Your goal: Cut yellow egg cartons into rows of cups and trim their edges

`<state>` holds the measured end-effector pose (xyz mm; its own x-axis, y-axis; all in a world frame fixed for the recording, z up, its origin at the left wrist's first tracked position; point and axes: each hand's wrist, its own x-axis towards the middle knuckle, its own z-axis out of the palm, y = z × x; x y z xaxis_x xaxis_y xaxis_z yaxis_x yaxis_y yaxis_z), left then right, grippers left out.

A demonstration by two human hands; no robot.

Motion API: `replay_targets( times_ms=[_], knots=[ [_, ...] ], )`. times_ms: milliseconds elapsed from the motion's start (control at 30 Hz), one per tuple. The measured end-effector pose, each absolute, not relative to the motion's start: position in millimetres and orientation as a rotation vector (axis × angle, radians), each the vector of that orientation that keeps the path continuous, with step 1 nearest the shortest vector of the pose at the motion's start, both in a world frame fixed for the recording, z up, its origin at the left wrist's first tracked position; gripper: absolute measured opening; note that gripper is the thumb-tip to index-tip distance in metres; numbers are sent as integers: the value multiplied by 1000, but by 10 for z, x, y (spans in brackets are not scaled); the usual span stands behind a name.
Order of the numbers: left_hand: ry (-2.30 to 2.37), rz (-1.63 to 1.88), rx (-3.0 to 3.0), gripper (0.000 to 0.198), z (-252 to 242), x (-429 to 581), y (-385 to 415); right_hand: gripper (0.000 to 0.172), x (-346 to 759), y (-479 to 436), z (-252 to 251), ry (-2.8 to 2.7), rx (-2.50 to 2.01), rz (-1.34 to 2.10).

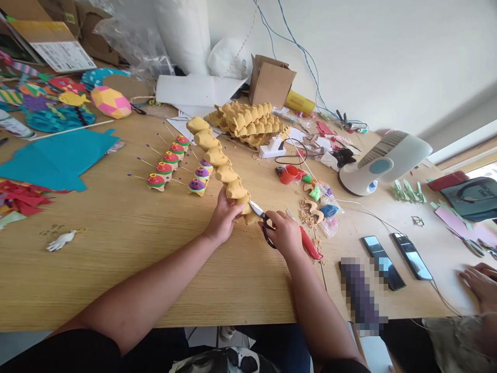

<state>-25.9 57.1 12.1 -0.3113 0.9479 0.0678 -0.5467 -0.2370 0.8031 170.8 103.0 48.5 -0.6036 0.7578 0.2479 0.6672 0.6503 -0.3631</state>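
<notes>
My left hand [222, 220] grips the near end of a long strip of yellow egg carton [218, 157], which slants up and away above the table. In my right hand [286, 233] is a pair of scissors [266, 228] with black handles. Their blades touch the strip's near end, just right of my left fingers. Left of the strip stand painted carton caterpillars: a red and green one [163, 168] and a shorter purple and yellow one [198, 182]. A red-handled tool [309, 243] lies beside my right hand, partly hidden by it.
Stacked yellow egg cartons [248, 122] lie at the back near a cardboard box [271, 80]. A white fan [382, 160], a red cup [289, 174] and phones [382, 261] are to the right. Blue felt [58, 158] lies left. Another person's hands [481, 282] rest at the right edge.
</notes>
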Motion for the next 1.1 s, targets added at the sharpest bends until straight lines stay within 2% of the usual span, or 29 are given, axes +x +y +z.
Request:
replay_targets(
  times_ms=[233, 700, 867, 1100],
  knots=[
    [836, 1781, 727, 62, 147, -256, 568, 22, 1728, 1044, 491, -2515, -1126, 331],
    [890, 1821, 701, 69, 162, -259, 591, 24, 1734, 1075, 454, -2523, -1186, 373],
    [891, 1813, 695, 70, 176, -259, 587, 24, 1734, 1110, 428, -2335, -1287, 565],
    [873, 1755, 755, 69, 174, -262, 582, 26, 1700, 1079, 441, -2217, -1190, 866]
  ],
)
